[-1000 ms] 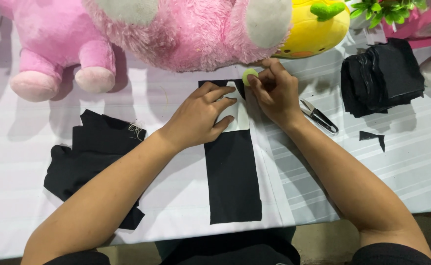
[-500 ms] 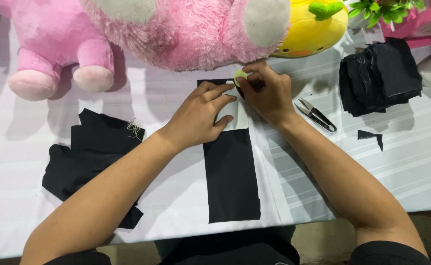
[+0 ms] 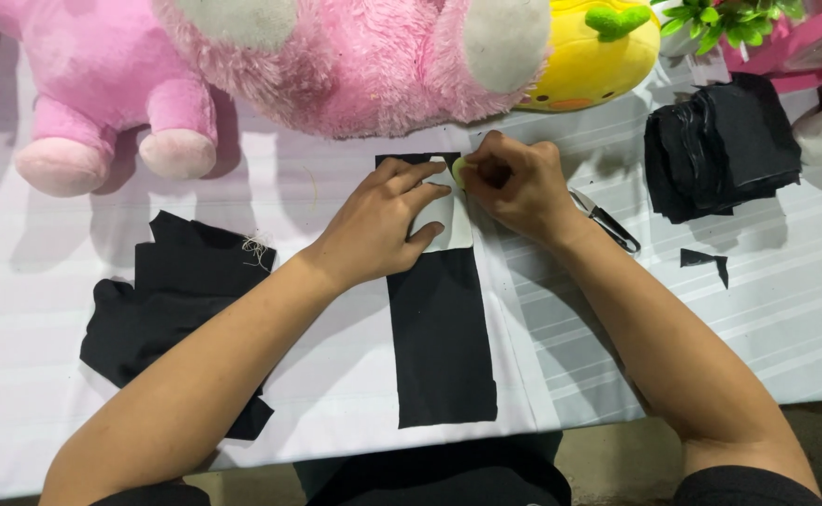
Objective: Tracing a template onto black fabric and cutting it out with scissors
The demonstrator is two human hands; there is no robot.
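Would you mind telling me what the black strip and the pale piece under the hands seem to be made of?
The black strip looks like matte woven fabric: flat, limp, with cut edges. The pale template on it, pinned by the left hand, seems stiff paper or card, though that is uncertain.

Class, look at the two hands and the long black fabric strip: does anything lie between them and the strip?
Nothing visible does. The left hand presses a white template onto the black fabric strip; the right hand works at its top edge.
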